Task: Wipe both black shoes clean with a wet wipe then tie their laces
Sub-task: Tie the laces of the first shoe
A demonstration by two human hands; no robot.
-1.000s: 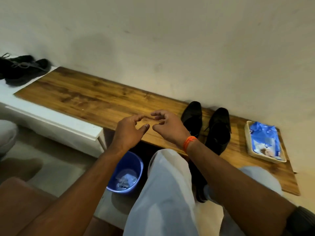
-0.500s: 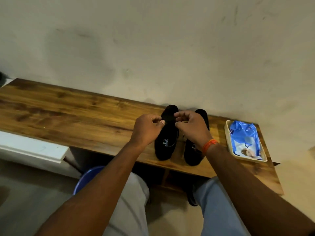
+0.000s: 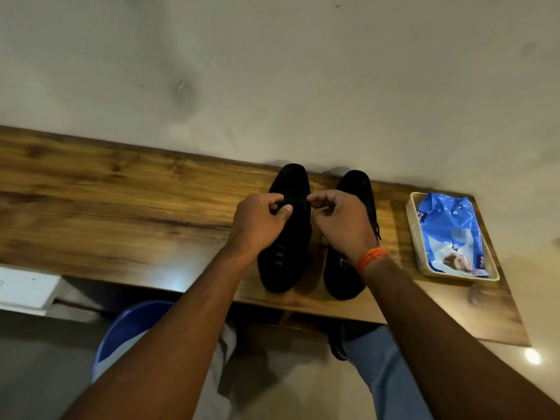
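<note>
Black shoes [image 3: 285, 256], blue wipes pack [image 3: 448, 234]

Running single head camera here, no second view sharing scene. It is looking forward and steeply down from above my seated lap, facing wall [image 3: 303, 71] across wooden bench [image 3: 121, 207]. Wide lens is bending bench edge. Forearms are entering from bottom, close to lens; left hand [image 3: 257, 221] and right hand [image 3: 342, 222] are sitting mid-frame over shoes [image 3: 285, 259]. Tray [image 3: 412, 225] is lying toward right edge. Blue bucket [image 3: 127, 325] below bench is showing partly, probably under my knee.
</note>
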